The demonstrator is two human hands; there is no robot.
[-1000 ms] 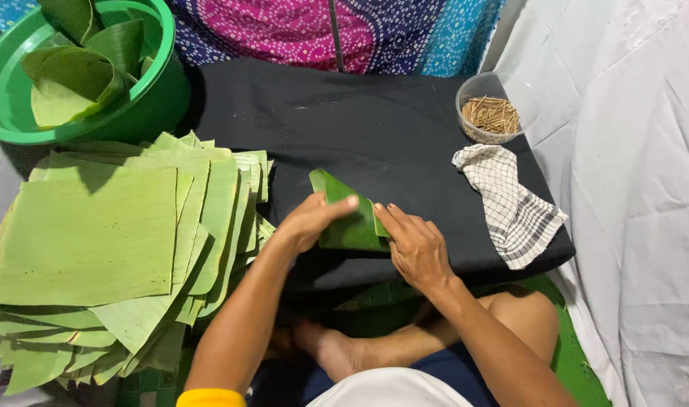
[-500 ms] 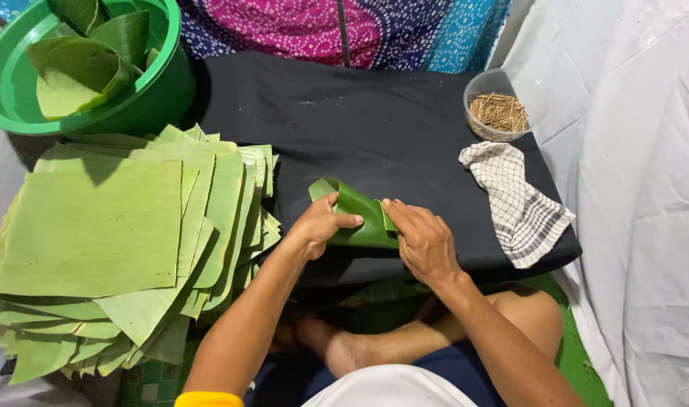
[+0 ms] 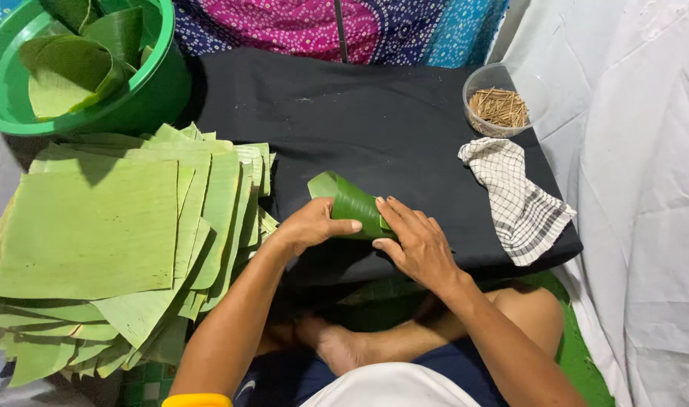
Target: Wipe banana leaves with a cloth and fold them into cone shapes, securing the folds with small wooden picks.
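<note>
A green banana leaf piece (image 3: 349,203) is rolled into a cone over the black cloth-covered board (image 3: 374,120). My left hand (image 3: 308,227) grips its left side, thumb across the front. On the cone's right side my right hand (image 3: 416,245) holds it, fingers wrapped over the edge. Both hands sit near the board's front edge, above my crossed legs.
A thick stack of cut banana leaf sheets (image 3: 103,234) lies at the left. A green basin (image 3: 145,94) with folded leaves stands at the back left. A clear bowl of small sticks (image 3: 499,105) and a checked cloth (image 3: 517,200) lie at the right. White fabric (image 3: 638,188) hangs on the right.
The leaf piece has gone from a loose fold to a tighter cone between both hands. My left hand shifted down around it.
</note>
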